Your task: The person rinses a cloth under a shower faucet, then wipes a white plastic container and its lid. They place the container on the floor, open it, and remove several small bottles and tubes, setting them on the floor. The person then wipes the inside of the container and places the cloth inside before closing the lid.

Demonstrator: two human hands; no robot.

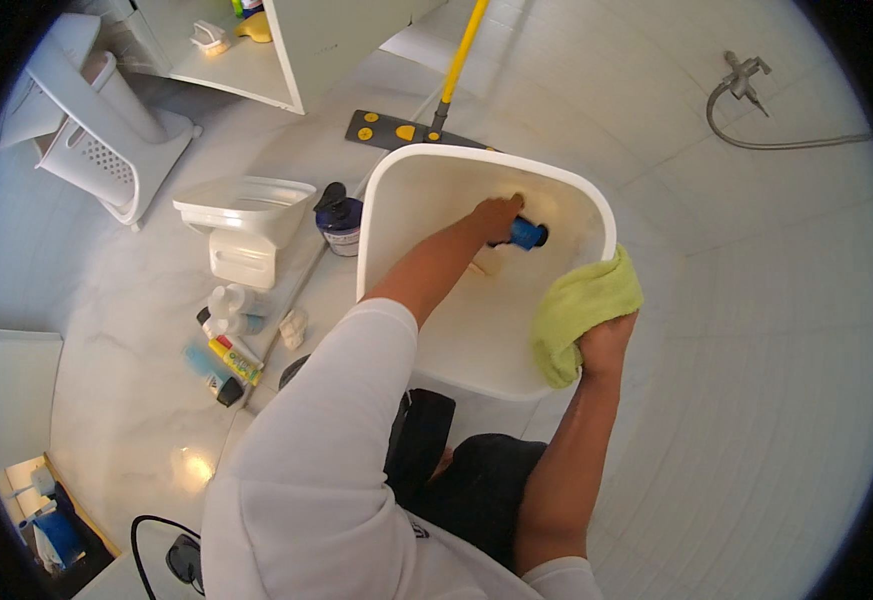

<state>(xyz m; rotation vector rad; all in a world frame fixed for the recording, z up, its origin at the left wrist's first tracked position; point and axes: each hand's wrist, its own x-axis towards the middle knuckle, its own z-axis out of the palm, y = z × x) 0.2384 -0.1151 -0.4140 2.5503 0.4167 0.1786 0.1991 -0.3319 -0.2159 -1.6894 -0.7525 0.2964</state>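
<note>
In the head view, your left hand reaches inside a large white basin, toward its far right corner. It looks closed on a blue object, rounded like a short tube; your fingers cover much of it, so you cannot tell its full shape. The blue end pokes out on the right side of your fist, within the basin's walls. A pale beige patch shows below that hand.

Your right hand is at the basin's right edge, gripping a lime-green cloth. The cloth lies over that rim, partly inside the basin and partly outside.

Just beside the basin's left edge, a dark blue pump bottle stands on the tiled floor. Farther left is a white plastic container. Nearer you on the floor lie small bottles and tubes in a loose group, among them a yellow tube, with a crumpled whitish thing to their right. Beyond the basin's far edge rests a flat mop with a yellow handle. A white cabinet stands at the upper left, and a metal tap with a hose is on the wall at the upper right.
</note>
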